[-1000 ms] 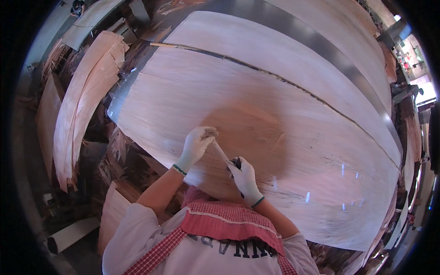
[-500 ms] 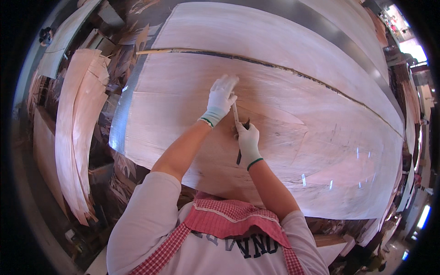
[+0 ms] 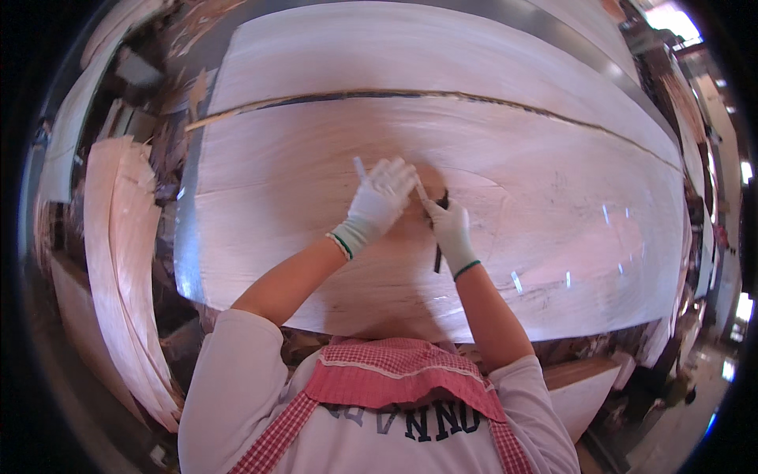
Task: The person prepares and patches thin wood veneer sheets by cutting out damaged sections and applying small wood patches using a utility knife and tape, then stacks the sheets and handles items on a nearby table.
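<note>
A large pale wood veneer sheet (image 3: pixel 316 292) lies in front of me. My left hand (image 3: pixel 380 196), in a white knit glove with a green-edged cuff, presses flat on it, fingers stretched out. A short white strip (image 3: pixel 360 169), apparently tape, shows beside its left edge. Another narrow pale strip (image 3: pixel 420 188) runs from the left fingertips to my right hand (image 3: pixel 452 231), also gloved. My right fingers are closed on that strip and on a slim dark tool (image 3: pixel 438 258), whose kind I cannot make out. The tool sticks out above and below the hand.
A long dark-edged gap (image 3: pixel 347 94) crosses the sheet beyond my hands. Several short white tape pieces (image 3: pixel 517 282) dot its right side. At left stand curled veneer strips (image 3: pixel 118 261); beyond the far edge runs a grey metal band (image 3: pixel 545 31).
My view has shifted, with the sheet turned slightly. The left hand now lies flatter, fingers pointing up and right, and a short white strip shows at its left. The right hand keeps its hold.
</note>
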### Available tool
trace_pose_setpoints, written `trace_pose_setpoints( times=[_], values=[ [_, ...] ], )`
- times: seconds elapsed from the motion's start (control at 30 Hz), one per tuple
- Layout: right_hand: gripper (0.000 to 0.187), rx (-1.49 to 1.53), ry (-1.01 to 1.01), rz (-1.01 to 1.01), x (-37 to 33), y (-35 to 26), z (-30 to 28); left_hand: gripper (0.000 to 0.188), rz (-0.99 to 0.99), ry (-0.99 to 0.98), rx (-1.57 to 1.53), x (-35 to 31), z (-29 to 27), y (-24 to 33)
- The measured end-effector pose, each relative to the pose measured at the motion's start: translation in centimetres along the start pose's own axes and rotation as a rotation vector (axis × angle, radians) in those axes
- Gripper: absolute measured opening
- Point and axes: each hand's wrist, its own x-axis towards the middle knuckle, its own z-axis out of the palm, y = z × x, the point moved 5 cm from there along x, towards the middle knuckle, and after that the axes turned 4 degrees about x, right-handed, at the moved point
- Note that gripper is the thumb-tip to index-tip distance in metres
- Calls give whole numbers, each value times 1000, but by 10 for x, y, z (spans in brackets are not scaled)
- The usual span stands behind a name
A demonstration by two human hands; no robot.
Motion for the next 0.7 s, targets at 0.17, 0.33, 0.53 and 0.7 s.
trace_pose_setpoints(
  times=[0.17,0.33,0.53,0.7],
  values=[
    [24,-524,45,-314,16,-16,-21,44,161,-102,41,6,15,37],
    [27,-300,-137,-149,23,-11,-37,29,36,-145,43,37,18,42],
    [30,194,-73,84,1,13,-19,27,-80,66,-122,45,-8,12],
    [29,194,8,88,-4,12,-3,39,209,-18,-120,9,8,24]
  ],
)
